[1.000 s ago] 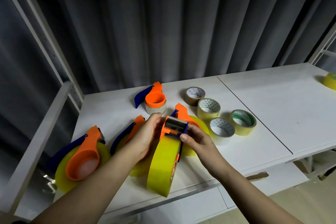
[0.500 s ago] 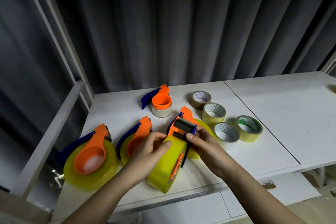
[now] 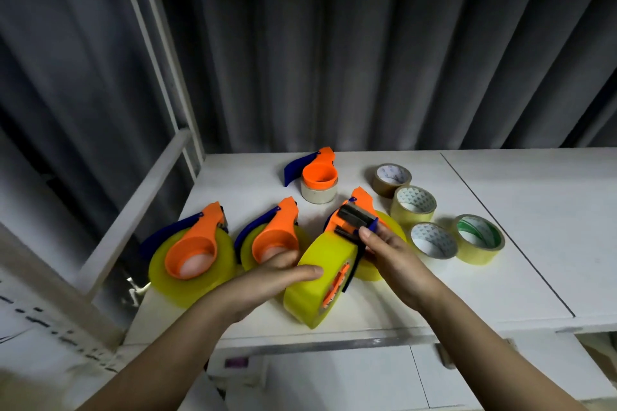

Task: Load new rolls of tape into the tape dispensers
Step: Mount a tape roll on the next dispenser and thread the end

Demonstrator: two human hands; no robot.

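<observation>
You are looking through just one camera, worn on your head. It is looking forward and down at the white desk (image 3: 500, 243) from close above. Your two arms are reaching in from the bottom edge, and the grey curtain (image 3: 367, 60) is filling the top.

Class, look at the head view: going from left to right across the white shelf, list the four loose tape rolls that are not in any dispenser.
Brown roll → yellowish roll with a patterned core → pale roll nearest the right hand → yellowish roll with a green-printed core.
</observation>
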